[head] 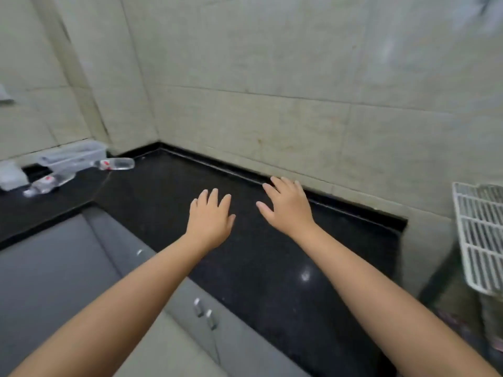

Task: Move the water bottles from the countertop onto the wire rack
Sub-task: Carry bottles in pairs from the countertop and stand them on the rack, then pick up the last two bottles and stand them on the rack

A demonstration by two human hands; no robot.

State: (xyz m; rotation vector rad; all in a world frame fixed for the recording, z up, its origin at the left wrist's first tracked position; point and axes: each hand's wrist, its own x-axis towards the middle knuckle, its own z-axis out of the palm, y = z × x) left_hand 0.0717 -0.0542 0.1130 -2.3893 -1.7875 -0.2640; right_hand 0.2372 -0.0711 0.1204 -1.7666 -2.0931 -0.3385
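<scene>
Two clear water bottles with red-and-white labels lie on their sides at the far left of the black countertop: one bottle near the corner, the other bottle closer to the left edge. A white wire rack shows at the right edge, beyond the counter's end. My left hand and my right hand are stretched out palm-down over the middle of the counter, fingers spread, holding nothing, well apart from both bottles and the rack.
A clear plastic tray sits against the wall behind the bottles, with a white object to its left. Grey cabinet doors with metal handles run below the counter. Tiled walls enclose the corner.
</scene>
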